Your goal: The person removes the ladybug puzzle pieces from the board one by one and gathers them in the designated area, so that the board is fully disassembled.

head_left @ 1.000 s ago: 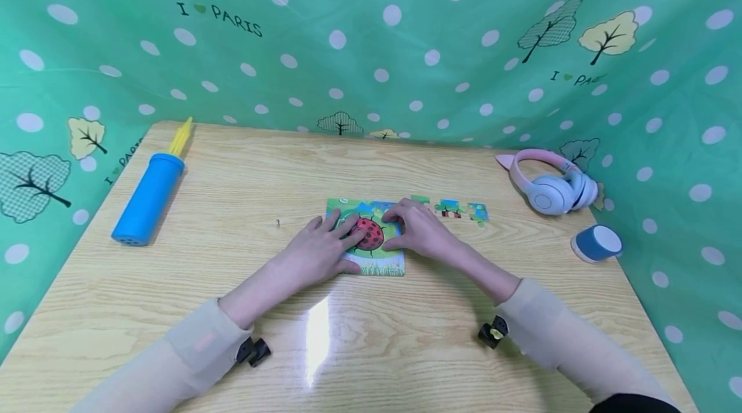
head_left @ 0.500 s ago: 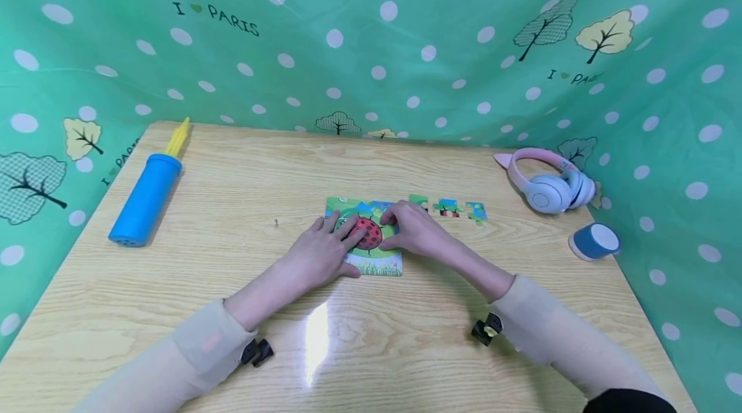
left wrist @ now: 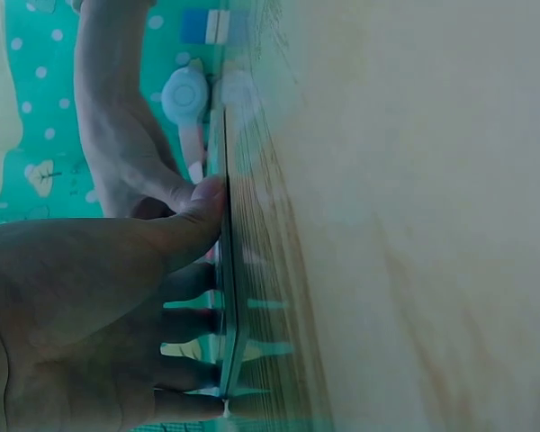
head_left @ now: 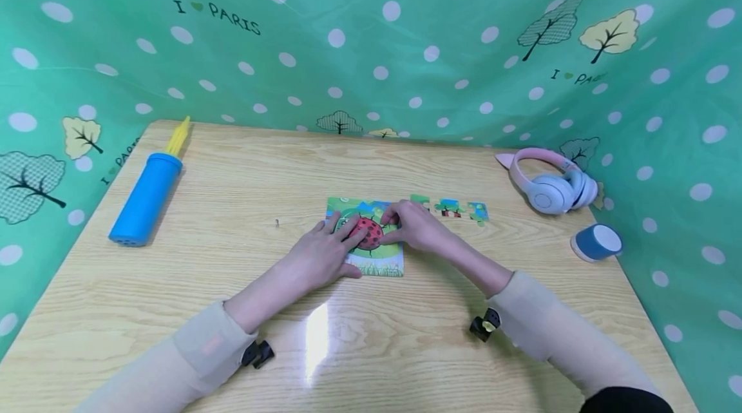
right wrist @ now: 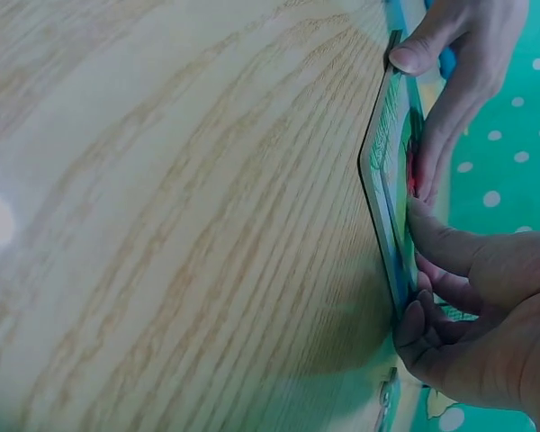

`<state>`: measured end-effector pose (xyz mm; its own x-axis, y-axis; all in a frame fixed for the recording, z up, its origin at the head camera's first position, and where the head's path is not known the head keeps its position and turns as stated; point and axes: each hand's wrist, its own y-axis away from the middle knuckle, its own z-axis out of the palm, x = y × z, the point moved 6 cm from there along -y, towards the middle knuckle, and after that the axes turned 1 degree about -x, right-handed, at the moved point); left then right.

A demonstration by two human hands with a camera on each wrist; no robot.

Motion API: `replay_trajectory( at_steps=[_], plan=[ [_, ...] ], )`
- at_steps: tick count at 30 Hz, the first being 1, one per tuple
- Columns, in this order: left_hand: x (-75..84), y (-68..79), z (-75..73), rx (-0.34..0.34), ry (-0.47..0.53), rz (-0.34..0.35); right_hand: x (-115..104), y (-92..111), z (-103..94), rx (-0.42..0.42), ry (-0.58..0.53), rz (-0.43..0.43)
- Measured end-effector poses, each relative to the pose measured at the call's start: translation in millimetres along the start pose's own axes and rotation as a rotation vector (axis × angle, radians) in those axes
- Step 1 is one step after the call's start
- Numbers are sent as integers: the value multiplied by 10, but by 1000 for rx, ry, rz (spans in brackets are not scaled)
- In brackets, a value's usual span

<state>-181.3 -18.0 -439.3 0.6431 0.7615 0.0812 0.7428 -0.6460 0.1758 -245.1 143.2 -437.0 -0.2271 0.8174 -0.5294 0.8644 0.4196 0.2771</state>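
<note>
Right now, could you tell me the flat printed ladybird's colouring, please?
The ladybird's body is red with black spots, clearest in the head view.

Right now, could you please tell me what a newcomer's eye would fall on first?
Probably the ladybug puzzle near the middle of the table, the left hand resting on it and the right hand at its right side. Then the blue cylinder on the left and the headphones on the right.

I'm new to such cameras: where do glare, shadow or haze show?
Head: a white glare streak on the table, below the puzzle in frame; left wrist: dim, the table hazy; right wrist: a white glare spot at the left edge, dark shading beside the right hand.
</note>
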Motion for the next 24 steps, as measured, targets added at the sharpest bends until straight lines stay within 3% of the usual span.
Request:
replay_trajectory(
  at_steps=[8, 24],
  plan=[
    [-15, -2, 9, -4, 4, -1, 44, -38, 8, 27, -40, 5],
    [-22, -10, 9, -7, -27, -1, 37, -3, -9, 83, -76, -98]
  ],
)
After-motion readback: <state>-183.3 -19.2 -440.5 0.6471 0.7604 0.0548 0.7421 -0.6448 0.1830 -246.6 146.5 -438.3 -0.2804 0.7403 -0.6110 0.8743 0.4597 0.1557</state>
